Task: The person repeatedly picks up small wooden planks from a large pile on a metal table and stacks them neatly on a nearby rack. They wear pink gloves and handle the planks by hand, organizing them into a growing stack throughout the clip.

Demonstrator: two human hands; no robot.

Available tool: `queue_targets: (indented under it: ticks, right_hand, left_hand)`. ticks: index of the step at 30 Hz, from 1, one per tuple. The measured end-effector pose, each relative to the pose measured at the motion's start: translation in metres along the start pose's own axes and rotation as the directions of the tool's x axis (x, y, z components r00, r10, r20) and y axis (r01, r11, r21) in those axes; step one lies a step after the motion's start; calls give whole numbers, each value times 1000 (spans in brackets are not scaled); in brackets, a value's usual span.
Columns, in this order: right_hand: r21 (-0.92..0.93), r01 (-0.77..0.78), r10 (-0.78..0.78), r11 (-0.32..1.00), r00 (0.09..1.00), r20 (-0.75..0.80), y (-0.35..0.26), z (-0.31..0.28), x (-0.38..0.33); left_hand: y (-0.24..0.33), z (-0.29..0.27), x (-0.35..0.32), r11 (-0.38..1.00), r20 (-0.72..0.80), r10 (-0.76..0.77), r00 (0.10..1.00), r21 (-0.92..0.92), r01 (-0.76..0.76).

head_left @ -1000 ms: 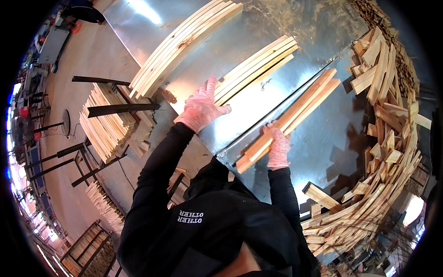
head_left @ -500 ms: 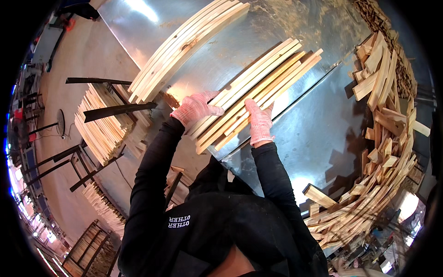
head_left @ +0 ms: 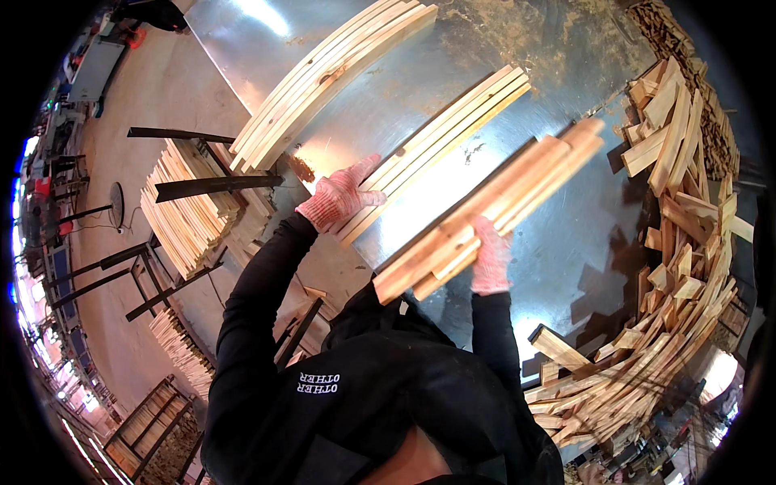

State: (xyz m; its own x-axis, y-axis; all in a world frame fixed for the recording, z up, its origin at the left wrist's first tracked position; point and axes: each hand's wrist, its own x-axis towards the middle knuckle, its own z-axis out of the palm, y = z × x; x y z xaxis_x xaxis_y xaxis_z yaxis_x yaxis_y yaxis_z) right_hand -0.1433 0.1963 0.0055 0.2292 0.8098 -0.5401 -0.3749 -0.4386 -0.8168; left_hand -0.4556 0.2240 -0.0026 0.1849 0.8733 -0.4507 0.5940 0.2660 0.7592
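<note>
From my remote seat I see the right hand [head_left: 490,260] in its pink knit glove clenched around a bundle of wooden slats [head_left: 493,206], lifted clear of the shiny metal table [head_left: 566,73] and slanting up toward the right. The left hand [head_left: 338,196], gloved too, lies flat with fingers spread on the near end of a second row of slats [head_left: 440,141] resting on the table; it grips nothing, I think, though the fingertips blur. A third curved-looking row [head_left: 331,77] lies farther left. Loose offcuts [head_left: 671,307] heap along the table's right edge, and stacked slats [head_left: 190,218] sit on a rack below left.
</note>
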Motion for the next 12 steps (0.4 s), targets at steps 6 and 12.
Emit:
queue_targets:
  ticks: [6, 12]
  right_hand:
    - [66, 143, -141, 988, 989, -38, -61, -42, -18]
    - [-1, 165, -165, 986, 986, 22, -95, -57, -24]
  left_hand:
    - [42, 63, -22, 998, 56, 33, 998, 54, -36]
    - [33, 45, -9, 987, 166, -41, 985, -145, 65]
